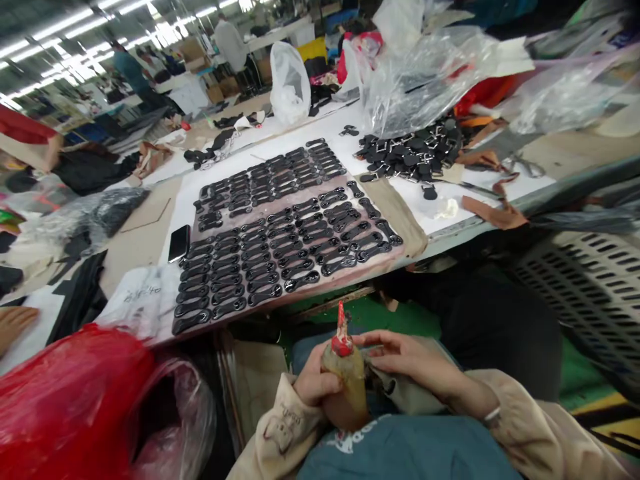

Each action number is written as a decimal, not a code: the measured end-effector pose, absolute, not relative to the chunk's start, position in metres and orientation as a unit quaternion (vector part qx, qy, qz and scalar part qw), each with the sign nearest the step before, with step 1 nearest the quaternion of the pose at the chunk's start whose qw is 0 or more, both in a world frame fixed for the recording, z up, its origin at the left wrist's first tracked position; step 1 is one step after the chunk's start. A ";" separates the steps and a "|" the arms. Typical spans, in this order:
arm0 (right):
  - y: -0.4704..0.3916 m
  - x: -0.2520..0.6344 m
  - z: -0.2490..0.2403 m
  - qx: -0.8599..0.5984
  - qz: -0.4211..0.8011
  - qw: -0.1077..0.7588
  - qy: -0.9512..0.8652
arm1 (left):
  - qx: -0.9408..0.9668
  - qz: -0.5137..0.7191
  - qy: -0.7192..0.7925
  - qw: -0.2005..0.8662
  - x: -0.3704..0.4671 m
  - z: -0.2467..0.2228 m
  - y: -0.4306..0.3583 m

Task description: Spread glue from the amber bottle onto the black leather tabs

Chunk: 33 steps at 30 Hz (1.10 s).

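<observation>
The left hand clasps a yellowish, red-nozzled plastic bottle; beside that bottle, the right hand curls over grey-green cloth, whether pinching I can't tell.

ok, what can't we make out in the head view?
All in the head view:
- Left hand: some fingers, hidden behind the bottle.
- Right hand: whether its fingertips touch the bottle, too blurred to tell.
- Handwriting below the phone: too small and blurred to read.
- Red bag: cut off by the left edge; contents hidden by its plastic.
- Co-worker's hand: cut off by the left edge.
</observation>
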State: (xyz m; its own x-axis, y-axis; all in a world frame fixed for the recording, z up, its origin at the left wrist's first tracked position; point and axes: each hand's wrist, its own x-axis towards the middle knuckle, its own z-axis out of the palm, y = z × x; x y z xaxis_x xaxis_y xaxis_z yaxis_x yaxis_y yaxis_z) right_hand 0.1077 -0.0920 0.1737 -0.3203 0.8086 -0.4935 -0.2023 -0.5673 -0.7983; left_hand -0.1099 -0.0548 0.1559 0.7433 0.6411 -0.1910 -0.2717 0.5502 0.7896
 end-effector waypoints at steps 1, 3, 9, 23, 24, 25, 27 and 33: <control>-0.093 0.108 0.171 -0.491 0.739 0.316 -0.336 | 0.390 0.268 0.232 0.850 -0.112 0.155 -0.056; -0.094 0.110 0.168 -0.532 0.706 0.280 -0.374 | 0.389 0.266 0.237 0.849 -0.115 0.152 -0.059; -0.091 0.121 0.174 -0.596 0.596 0.344 -0.414 | 0.402 0.263 0.277 0.832 -0.125 0.151 -0.060; -0.042 0.093 0.220 -0.545 0.553 0.559 -0.291 | 0.395 0.301 0.286 0.819 -0.111 0.159 -0.063; -0.041 0.087 0.219 -0.539 0.573 0.549 -0.283 | 0.393 0.306 0.287 0.818 -0.111 0.158 -0.064; -0.042 0.083 0.219 -0.531 0.595 0.533 -0.284 | 0.393 0.313 0.288 0.816 -0.111 0.157 -0.065; -0.047 0.078 0.220 -0.508 0.630 0.497 -0.313 | 0.398 0.322 0.290 0.809 -0.112 0.155 -0.066; -0.063 0.089 0.227 -0.438 0.592 0.453 -0.502 | 0.413 0.315 0.285 0.806 -0.113 0.153 -0.066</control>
State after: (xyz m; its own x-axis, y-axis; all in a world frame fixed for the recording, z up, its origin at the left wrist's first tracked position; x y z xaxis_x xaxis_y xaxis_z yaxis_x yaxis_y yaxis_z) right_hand 0.0895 -0.0626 0.2267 -0.2048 0.9768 -0.0632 -0.0963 -0.0844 -0.9918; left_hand -0.1133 -0.0660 0.1525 0.6392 0.7431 -0.1980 -0.2728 0.4598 0.8451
